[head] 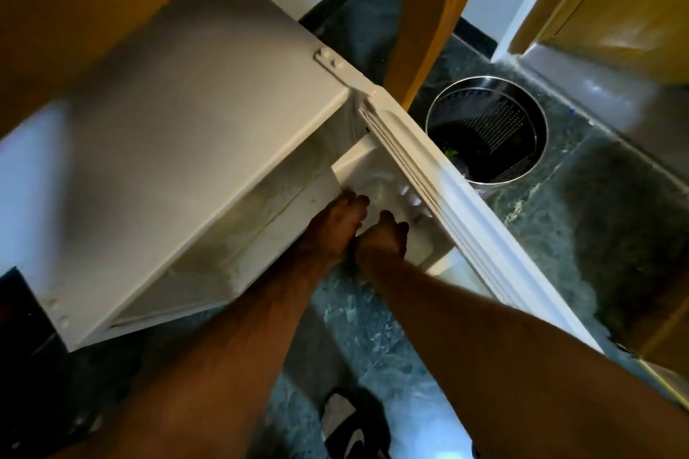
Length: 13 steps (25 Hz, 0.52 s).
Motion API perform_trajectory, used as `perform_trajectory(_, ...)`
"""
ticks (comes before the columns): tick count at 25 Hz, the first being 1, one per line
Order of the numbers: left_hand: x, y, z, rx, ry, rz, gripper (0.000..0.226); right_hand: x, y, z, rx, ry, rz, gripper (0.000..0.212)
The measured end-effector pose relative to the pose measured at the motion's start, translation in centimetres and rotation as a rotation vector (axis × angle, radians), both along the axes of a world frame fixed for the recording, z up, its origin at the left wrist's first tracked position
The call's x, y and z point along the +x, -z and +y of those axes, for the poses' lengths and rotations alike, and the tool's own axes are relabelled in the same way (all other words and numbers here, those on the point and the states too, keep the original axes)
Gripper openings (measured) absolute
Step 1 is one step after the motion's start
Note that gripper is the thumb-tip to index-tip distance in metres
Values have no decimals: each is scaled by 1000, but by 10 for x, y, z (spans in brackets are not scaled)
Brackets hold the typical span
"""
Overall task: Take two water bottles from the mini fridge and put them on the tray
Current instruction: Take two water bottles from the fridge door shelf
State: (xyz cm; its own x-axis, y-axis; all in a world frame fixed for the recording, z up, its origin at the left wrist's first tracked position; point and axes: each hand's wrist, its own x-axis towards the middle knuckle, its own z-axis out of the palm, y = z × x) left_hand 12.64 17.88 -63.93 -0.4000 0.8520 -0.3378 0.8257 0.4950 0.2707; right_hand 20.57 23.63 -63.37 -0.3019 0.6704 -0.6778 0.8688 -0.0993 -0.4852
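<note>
Fridge [179, 145], white, seen from above, fills the left half of the view; a wooden edge overhangs its top. Door [458, 212] stands open to the right, hinge at the top corner, inner shelf with moulded pockets facing the opening. Green marbled floor [373, 339] below and to the right. Round metal bin [488, 130] with a perforated wall stands on the floor just beyond the door. Both bare forearms reach in together at the gap between fridge body and door. Left hand [335, 227] and right hand [384, 235] touch side by side, fingers curled downward into the door shelf; whether they grip anything cannot be told. Bottles hidden from view; tray not visible. Dark sandal [354, 421] at bottom edge
</note>
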Motion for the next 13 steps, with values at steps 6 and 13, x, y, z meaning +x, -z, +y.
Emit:
perform_trajectory(6, 17, -61, -28, 165, -209, -135, 13, 18, -62, -9, 147, -247, -12, 33)
perform_trajectory(13, 77, -211, -66, 510, -561, -90, 45, 82, -247, 7, 269, -644, 202, 57)
